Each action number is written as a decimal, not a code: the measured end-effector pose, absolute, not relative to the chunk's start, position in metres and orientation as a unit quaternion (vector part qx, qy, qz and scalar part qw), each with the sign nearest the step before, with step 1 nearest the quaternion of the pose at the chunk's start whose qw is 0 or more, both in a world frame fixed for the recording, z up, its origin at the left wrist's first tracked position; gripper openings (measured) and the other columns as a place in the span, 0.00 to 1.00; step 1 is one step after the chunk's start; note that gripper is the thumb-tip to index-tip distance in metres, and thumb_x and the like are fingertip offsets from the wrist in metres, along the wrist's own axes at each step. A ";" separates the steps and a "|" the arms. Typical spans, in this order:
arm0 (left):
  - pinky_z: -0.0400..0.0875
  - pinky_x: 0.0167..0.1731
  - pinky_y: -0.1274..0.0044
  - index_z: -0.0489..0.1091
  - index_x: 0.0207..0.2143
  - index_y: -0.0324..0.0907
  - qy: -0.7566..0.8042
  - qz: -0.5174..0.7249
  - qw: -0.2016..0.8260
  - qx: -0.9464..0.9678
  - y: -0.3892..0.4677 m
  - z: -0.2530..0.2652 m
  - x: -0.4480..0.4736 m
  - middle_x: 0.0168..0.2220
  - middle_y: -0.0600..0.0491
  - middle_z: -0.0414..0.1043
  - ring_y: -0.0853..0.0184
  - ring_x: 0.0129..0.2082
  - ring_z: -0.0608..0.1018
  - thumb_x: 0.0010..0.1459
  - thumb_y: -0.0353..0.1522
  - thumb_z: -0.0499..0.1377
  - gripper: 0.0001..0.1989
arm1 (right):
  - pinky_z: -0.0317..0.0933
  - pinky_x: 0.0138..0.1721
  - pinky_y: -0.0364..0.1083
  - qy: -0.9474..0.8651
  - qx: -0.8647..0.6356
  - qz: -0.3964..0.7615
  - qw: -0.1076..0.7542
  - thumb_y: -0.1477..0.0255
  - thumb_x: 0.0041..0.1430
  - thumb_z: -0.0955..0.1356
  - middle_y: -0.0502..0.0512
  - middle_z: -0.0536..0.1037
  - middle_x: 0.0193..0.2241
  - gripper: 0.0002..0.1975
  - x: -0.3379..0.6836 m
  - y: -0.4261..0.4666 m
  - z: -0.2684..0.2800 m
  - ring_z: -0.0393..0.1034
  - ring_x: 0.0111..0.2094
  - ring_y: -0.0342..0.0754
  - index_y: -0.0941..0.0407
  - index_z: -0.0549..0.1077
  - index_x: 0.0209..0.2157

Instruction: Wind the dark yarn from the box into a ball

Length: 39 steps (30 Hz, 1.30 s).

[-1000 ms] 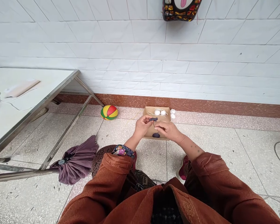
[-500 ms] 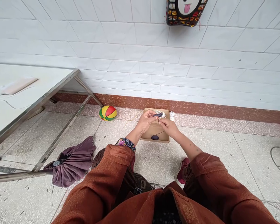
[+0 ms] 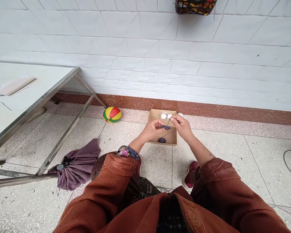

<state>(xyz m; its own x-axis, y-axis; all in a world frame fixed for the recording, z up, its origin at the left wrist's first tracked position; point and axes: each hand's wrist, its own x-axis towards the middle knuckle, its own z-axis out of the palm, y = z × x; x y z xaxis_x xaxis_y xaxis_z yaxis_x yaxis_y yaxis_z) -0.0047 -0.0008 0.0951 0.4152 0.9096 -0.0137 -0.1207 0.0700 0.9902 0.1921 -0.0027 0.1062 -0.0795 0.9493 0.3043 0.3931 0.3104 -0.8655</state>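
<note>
Between the fingers of my left hand (image 3: 153, 128) is a small dark purple piece of yarn work (image 3: 165, 127); whether it is knotted or crocheted is too small to tell. My right hand (image 3: 181, 125) is closed in a pinch, drawing a dark strand of yarn (image 3: 169, 122) up from that piece. Both hands hover over a cardboard box (image 3: 173, 141) on the floor. A dark ball of yarn (image 3: 162, 140) lies in its near part, with a strand running up from it. White balls of yarn (image 3: 163, 115) sit in the far part.
A colourful ball (image 3: 112, 115) rests by the wall skirting. To the left stands a metal-framed table (image 3: 55, 76), with a folded purple umbrella (image 3: 79, 163) by its leg. A patterned bag (image 3: 196, 7) hangs on the tiled wall. A dark cable (image 3: 285, 161) lies at the right.
My right hand has moved up and right, away from my left hand, pulling the strand taut between them. The view has tilted slightly downward.
</note>
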 end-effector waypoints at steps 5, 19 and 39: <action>0.67 0.39 0.77 0.71 0.33 0.39 0.310 0.443 0.696 0.473 -0.008 0.103 -0.001 0.33 0.55 0.74 0.72 0.33 0.75 0.44 0.31 0.72 0.16 | 0.57 0.30 0.44 -0.666 -0.551 0.317 0.391 0.62 0.64 0.63 0.48 0.71 0.23 0.12 0.188 -0.001 0.086 0.63 0.26 0.46 0.53 0.72 0.31; 0.67 0.38 0.77 0.70 0.34 0.39 0.392 0.507 0.582 0.501 0.002 0.095 -0.005 0.31 0.56 0.74 0.72 0.32 0.75 0.46 0.31 0.70 0.14 | 0.62 0.33 0.45 -0.757 -0.442 0.291 0.382 0.68 0.65 0.65 0.50 0.76 0.28 0.07 0.178 -0.025 0.099 0.69 0.29 0.46 0.53 0.74 0.36; 0.68 0.37 0.78 0.71 0.33 0.40 0.380 0.547 0.639 0.385 0.002 0.097 -0.008 0.32 0.55 0.77 0.73 0.32 0.75 0.42 0.31 0.72 0.16 | 0.64 0.40 0.48 -0.793 -0.435 0.257 0.340 0.66 0.69 0.61 0.55 0.76 0.33 0.11 0.171 -0.028 0.090 0.71 0.36 0.51 0.53 0.73 0.37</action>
